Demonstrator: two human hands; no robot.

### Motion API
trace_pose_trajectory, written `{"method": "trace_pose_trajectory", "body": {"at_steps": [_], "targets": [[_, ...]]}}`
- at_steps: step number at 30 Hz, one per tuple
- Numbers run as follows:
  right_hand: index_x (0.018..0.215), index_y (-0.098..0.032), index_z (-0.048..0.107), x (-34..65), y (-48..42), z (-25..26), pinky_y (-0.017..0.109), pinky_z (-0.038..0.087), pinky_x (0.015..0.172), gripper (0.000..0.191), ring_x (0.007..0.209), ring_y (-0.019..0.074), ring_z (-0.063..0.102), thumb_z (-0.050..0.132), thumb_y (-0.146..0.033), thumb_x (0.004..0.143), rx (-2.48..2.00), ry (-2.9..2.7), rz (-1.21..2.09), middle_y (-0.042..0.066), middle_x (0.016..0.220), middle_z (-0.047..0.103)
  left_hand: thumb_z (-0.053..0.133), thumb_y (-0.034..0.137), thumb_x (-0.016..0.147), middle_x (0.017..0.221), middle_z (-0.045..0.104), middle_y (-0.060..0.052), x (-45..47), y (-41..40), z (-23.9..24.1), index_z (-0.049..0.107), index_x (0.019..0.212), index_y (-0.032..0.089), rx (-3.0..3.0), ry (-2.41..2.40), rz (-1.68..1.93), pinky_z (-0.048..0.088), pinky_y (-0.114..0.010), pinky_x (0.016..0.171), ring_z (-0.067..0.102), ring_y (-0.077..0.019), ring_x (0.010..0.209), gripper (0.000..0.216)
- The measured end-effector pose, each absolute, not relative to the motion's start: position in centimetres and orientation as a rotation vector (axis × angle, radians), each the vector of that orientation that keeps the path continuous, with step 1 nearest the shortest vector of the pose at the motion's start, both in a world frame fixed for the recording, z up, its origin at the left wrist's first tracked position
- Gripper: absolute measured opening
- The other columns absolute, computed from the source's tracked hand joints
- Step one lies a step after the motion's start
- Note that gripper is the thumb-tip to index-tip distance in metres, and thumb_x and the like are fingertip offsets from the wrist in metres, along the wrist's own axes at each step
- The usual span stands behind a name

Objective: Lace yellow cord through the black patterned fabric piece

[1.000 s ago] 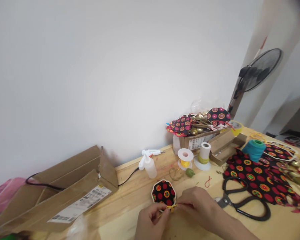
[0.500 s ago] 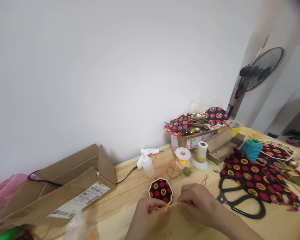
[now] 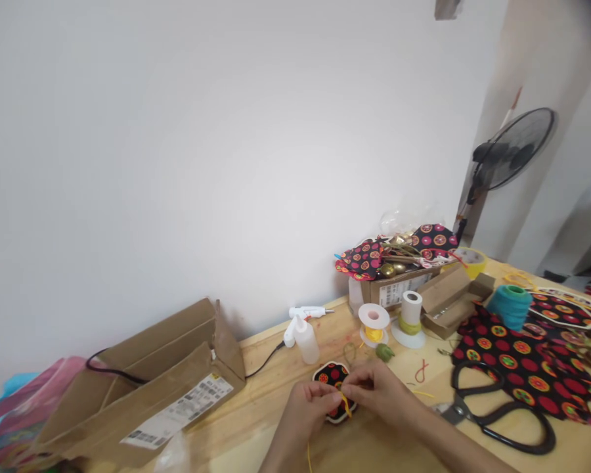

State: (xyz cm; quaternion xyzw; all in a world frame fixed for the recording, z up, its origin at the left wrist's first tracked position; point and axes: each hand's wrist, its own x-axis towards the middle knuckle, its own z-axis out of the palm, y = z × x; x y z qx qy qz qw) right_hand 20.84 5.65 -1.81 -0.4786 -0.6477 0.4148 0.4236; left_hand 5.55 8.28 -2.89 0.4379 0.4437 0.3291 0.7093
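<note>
My left hand (image 3: 307,402) pinches a yellow cord (image 3: 347,406), thumb against fingertips. The fingertips of my right hand (image 3: 380,389) are closed on the same cord, close beside the left ones. Both hands are over a small black fabric patch (image 3: 329,372) with red and orange round motifs and a pale scalloped edging. The hands partly cover the patch, and whether the cord is attached to it I cannot tell. A thin yellow strand hangs below my left hand. To the right lie black-handled scissors (image 3: 509,417), their blade tips hidden behind my right forearm.
A spool of yellow cord (image 3: 373,323), an olive-green cord spool (image 3: 410,325), a glue gun (image 3: 309,313) and a white squeeze bottle (image 3: 306,341) stand behind. Patterned fabric (image 3: 517,364) and a teal thread cone (image 3: 511,306) lie right; an open cardboard box (image 3: 177,387) is left.
My hands have drawn together over the patch, and the cord stretched between them is now bunched at the fingertips. The camera view has shifted, moving the scene slightly right and down.
</note>
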Motion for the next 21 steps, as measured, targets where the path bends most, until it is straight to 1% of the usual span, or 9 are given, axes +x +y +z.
{"method": "trace_pose_trajectory", "body": {"at_steps": [4, 10, 14, 21], "targets": [[0.062, -0.013, 0.066, 20.77, 5.31, -1.64, 0.019, 0.031, 0.045, 0.018, 0.05, 0.0091, 0.043, 0.053, -0.023, 0.07, -1.215, -1.546, 1.04, 0.0, 0.053, 0.051, 0.075, 0.032, 0.041, 0.046, 0.063, -0.005, 5.63, 7.96, -3.12, 0.069, 0.057, 0.01, 0.95, 0.958, 0.781, 0.034, -0.02, 0.046, 0.05, -0.0099, 0.041, 0.028], [0.062, -0.015, 0.065, 20.78, 5.12, -1.62, 0.019, 0.032, 0.048, 0.017, 0.054, 0.0099, 0.045, 0.051, -0.018, 0.07, -1.196, -1.636, 0.872, 0.0, 0.055, 0.052, 0.075, 0.029, 0.043, 0.048, 0.065, -0.004, 5.56, 7.62, -3.51, 0.069, 0.057, 0.011, 0.953, 0.936, 0.866, 0.036, -0.021, 0.049, 0.051, -0.0099, 0.043, 0.024], [0.062, -0.016, 0.064, 20.93, 5.11, -1.85, 0.02, 0.033, 0.05, 0.017, 0.055, 0.0105, 0.045, 0.051, -0.021, 0.072, -1.189, -1.686, 0.796, 0.0, 0.056, 0.051, 0.074, 0.029, 0.045, 0.048, 0.065, -0.005, 5.47, 7.45, -3.59, 0.07, 0.059, 0.01, 0.973, 0.918, 0.873, 0.037, -0.022, 0.052, 0.053, -0.0121, 0.046, 0.024], [0.062, -0.014, 0.062, 21.07, 4.98, -1.54, 0.02, 0.032, 0.049, 0.021, 0.054, 0.0097, 0.042, 0.049, -0.026, 0.075, -1.124, -1.687, 0.739, -0.001, 0.057, 0.046, 0.074, 0.032, 0.043, 0.051, 0.066, -0.006, 5.63, 7.22, -3.2, 0.07, 0.059, 0.01, 0.991, 0.936, 0.91, 0.037, -0.022, 0.052, 0.053, -0.0126, 0.047, 0.027]]}}
